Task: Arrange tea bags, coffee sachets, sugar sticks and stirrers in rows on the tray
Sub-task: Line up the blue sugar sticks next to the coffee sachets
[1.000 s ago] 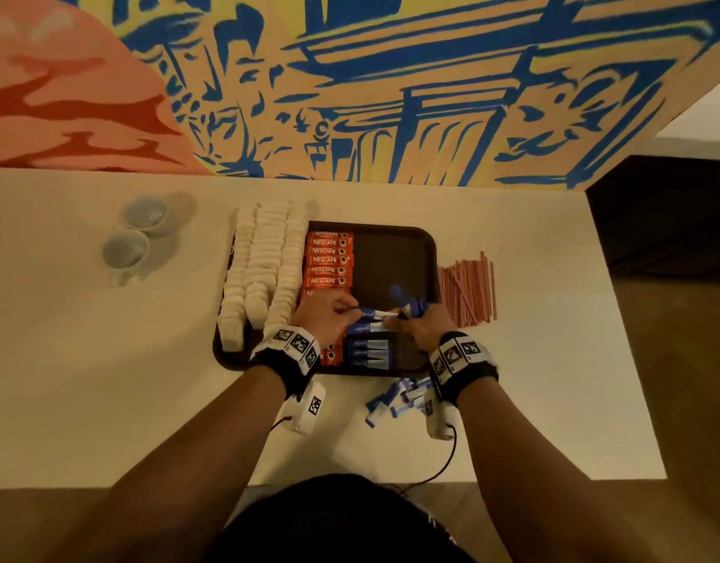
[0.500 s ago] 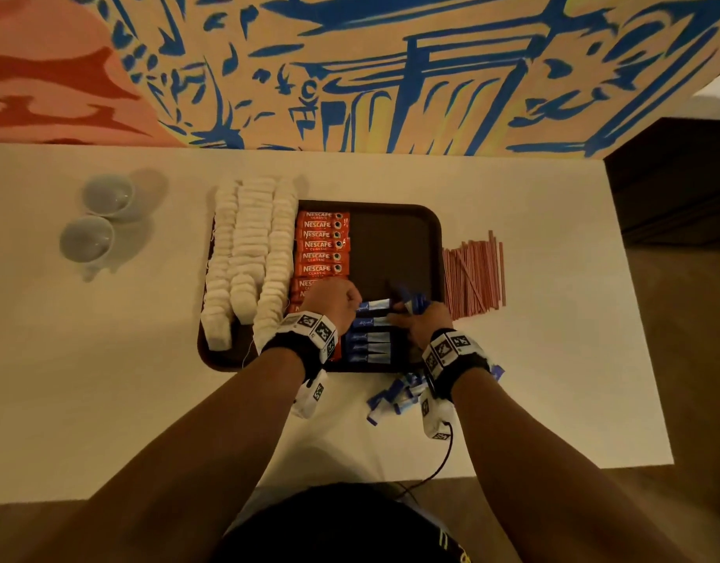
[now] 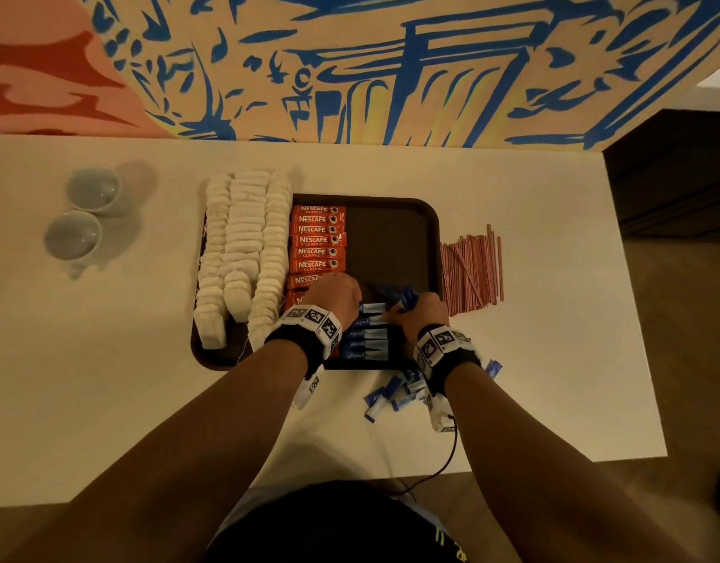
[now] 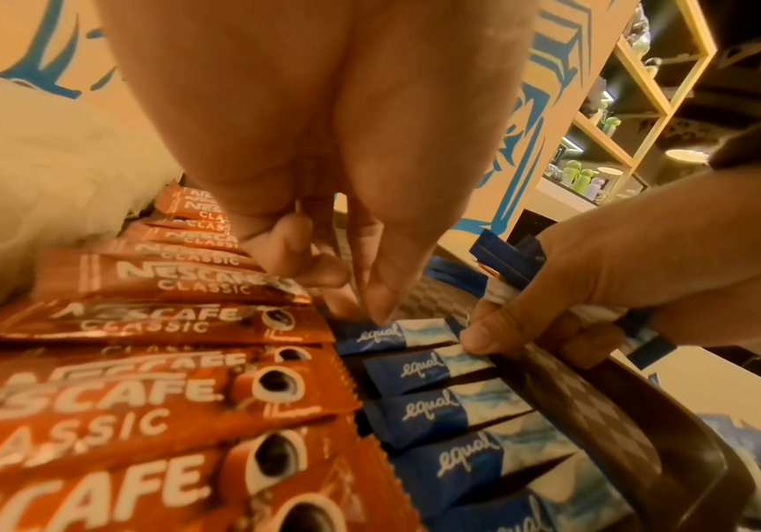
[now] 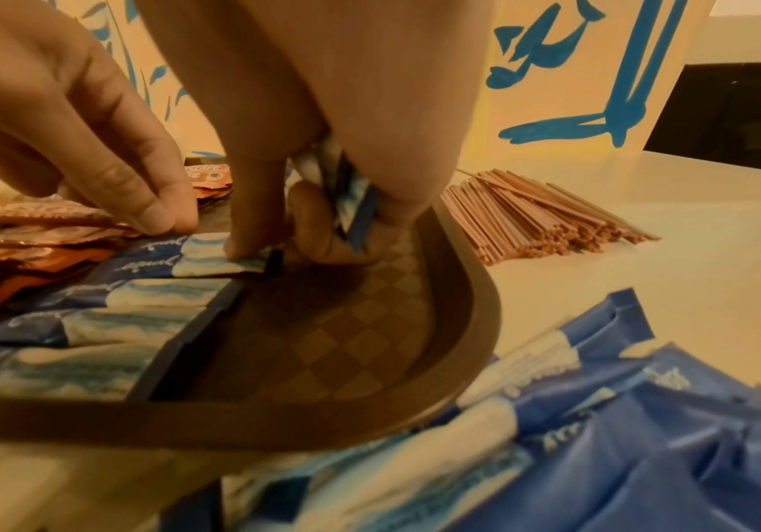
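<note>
Hiding its palm, the right hand clutches half-seen sugar sticks.

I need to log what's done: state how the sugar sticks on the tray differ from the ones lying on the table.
The tray sticks lie flat in a neat row, parallel, beside the coffee sachets; the table sticks lie in a loose heap at mixed angles by the tray. Both hands, left and right, touch the topmost tray stick; neither touches the table heap. Both groups are the same blue-and-white packets.
</note>
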A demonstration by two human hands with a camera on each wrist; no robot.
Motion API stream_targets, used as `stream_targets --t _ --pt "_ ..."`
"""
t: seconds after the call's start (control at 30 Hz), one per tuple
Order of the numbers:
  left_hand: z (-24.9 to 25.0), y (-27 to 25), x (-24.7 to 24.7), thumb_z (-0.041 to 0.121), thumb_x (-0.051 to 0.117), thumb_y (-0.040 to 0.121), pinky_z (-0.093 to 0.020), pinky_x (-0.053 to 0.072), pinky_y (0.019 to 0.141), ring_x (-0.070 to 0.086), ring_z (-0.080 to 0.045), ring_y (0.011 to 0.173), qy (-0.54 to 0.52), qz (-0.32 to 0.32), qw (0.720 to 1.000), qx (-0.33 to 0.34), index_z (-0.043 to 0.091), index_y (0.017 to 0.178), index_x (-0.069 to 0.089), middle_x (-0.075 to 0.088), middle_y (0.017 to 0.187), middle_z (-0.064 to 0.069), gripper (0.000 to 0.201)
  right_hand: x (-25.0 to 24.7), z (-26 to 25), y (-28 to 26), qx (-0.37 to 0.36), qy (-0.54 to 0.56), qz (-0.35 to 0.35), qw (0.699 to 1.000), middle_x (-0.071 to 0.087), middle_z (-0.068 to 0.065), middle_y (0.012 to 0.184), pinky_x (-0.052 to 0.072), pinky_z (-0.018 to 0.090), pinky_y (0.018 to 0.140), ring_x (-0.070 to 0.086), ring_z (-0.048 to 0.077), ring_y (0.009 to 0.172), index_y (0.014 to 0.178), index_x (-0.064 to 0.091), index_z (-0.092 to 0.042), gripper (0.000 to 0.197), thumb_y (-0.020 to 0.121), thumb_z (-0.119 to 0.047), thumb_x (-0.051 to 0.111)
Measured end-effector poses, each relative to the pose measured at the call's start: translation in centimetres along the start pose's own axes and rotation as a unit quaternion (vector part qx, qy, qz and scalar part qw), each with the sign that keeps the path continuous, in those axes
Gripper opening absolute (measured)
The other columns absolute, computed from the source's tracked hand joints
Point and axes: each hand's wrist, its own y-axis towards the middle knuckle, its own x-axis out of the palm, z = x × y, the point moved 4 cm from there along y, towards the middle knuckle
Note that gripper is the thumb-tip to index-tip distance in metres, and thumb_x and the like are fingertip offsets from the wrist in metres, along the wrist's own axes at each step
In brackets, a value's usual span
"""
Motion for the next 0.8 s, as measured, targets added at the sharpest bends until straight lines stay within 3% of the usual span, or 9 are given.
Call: stream_targets --t 0.3,0.5,0.7,0.8 --pt "0.6 -0.2 0.1 0.010 0.067 0.091 -0.030 0.054 0.088 0.065 -0.019 0.099 0.022 -0.016 0.999 0.035 0.024 0.095 0.076 0.069 0.112 0.000 0.017 -0.3 -0.3 -0.6 -0.019 0.018 -0.019 0.999 0.064 -0.001 0.084 0.053 0.033 0.079 0.064 0.019 0.086 0.085 0.065 -0.017 0.019 0.082 -0.022 0.083" --pt "0.1 -0.4 0.1 0.014 0.068 0.092 -0.031 0.053 0.091 0.064 -0.019 0.103 0.002 -0.006 0.999 0.032 0.023 0.101 0.075 0.065 0.115 0.000 0.015 -0.3 -0.1 -0.6 -0.018 0.027 -0.004 0.999 0.067 0.004 0.094 0.056 0.037 0.081 0.065 0.023 0.087 0.092 0.064 -0.017 0.025 0.081 -0.028 0.084" --pt "-2.8 -0.6 -2.5 0.009 0.067 0.088 -0.034 0.054 0.090 0.061 -0.018 0.103 -0.030 0.094 0.995 -0.017 0.026 0.101 0.072 0.065 0.112 0.002 0.022 0.0 -0.3 -0.2 -0.007 -0.012 0.003 1.000 0.070 0.012 0.104 0.054 0.034 0.076 0.067 0.027 0.092 0.112 0.066 -0.006 0.048 0.080 -0.037 0.084" --pt "-4.2 -0.6 -3.1 0.010 0.073 0.084 -0.036 0.052 0.093 0.060 -0.019 0.107 -0.012 0.069 0.997 -0.038 0.026 0.105 0.069 0.060 0.119 0.000 0.027 0.1 -0.4 -0.2 -0.010 -0.023 0.001 1.000 0.068 0.011 0.101 0.053 0.034 0.074 0.064 0.025 0.086 0.111 0.064 -0.005 0.048 0.080 -0.035 0.084"
